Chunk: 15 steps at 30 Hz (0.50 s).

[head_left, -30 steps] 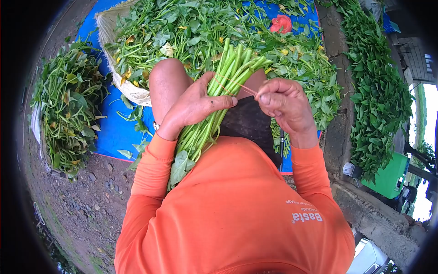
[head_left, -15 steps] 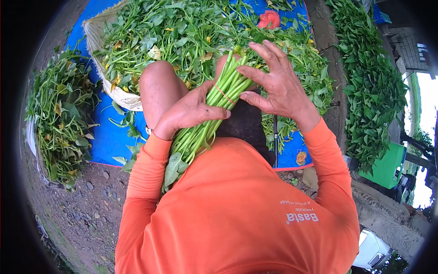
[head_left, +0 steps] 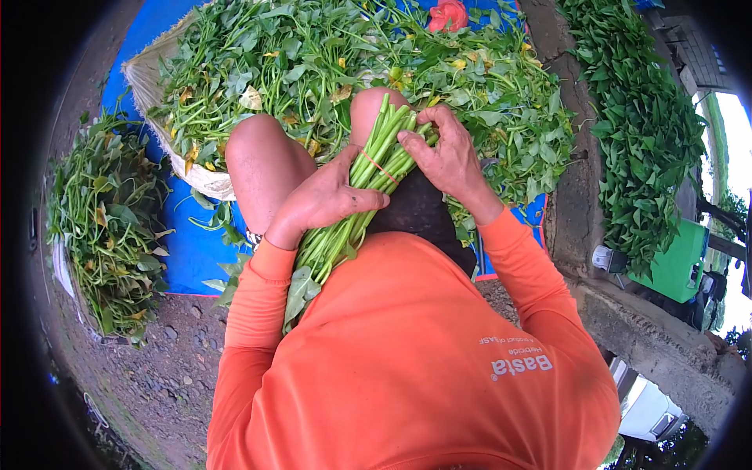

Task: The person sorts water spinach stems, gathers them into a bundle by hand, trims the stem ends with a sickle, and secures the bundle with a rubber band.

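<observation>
A bundle of water spinach (head_left: 337, 235) lies slanting across my lap, its cut stem ends pointing up and away and its leaves toward my belly. A red rubber band (head_left: 380, 168) runs round the stems near their cut ends. My left hand (head_left: 333, 196) is wrapped round the bundle just below the band, with the thumb across the top. At the cut ends, my right hand (head_left: 450, 157) has its thumb and fingers closed on the stem tips. Some of its fingertips are hidden behind the stems.
Loose water spinach with some yellow leaves covers a pale sack (head_left: 145, 74) and a blue tarp (head_left: 180, 243). A second leafy heap (head_left: 106, 227) stands at left. Leafy bunches (head_left: 638, 133) line the right, beside a green container (head_left: 677, 262). A red plastic bag (head_left: 448, 16) sits at the back.
My right hand has come down, its spread fingers closing on the stem ends. My left hand keeps its hold on the bundle. The camera view has shifted slightly.
</observation>
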Motion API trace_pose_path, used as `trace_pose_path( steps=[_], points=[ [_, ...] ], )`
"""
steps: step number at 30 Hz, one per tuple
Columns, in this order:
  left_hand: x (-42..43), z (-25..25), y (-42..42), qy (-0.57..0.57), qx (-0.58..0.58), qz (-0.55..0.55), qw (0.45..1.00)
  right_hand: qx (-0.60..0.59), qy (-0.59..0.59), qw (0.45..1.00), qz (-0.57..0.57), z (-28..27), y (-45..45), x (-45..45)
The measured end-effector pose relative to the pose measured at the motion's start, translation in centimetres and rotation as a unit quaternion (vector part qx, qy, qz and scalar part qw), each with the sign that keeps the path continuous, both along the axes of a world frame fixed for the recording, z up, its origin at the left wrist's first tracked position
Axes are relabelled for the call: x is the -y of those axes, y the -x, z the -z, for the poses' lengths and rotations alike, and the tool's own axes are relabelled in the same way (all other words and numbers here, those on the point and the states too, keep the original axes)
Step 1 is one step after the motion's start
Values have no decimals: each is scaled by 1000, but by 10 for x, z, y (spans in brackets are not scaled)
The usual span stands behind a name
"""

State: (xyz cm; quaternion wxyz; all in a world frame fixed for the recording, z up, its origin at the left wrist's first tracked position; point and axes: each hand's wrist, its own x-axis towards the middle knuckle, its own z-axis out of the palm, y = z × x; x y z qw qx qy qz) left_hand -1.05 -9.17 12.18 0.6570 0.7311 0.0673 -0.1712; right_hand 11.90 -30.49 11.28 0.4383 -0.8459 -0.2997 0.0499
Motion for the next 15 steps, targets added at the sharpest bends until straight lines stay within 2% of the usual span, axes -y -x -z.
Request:
trace_pose_path(
  steps=[3,4,7,9,10,11,13,15],
  points=[
    [4,-12,-3,-24,15,23,999,-72,-62,989,116,27,2,-7],
    [4,-10,-4,-54,12,41,998,-173,-30,969,176,38,-5,-11],
    [10,-15,-6,-131,13,79,988,-270,-17,939,212,67,-35,-23],
    [14,-20,-10,-215,1,108,971,-268,-115,936,199,94,-59,-45],
    [15,-22,-12,-217,-19,93,971,-265,-162,932,188,90,-62,-53],
    [11,-18,-12,-117,-32,71,990,-247,-218,924,197,84,-66,-54],
    [-4,-6,-9,85,-58,17,995,-215,-328,897,205,37,-65,-57],
    [-18,-21,-3,116,-52,-44,991,-96,-336,915,202,27,-65,-32]
  ],
)
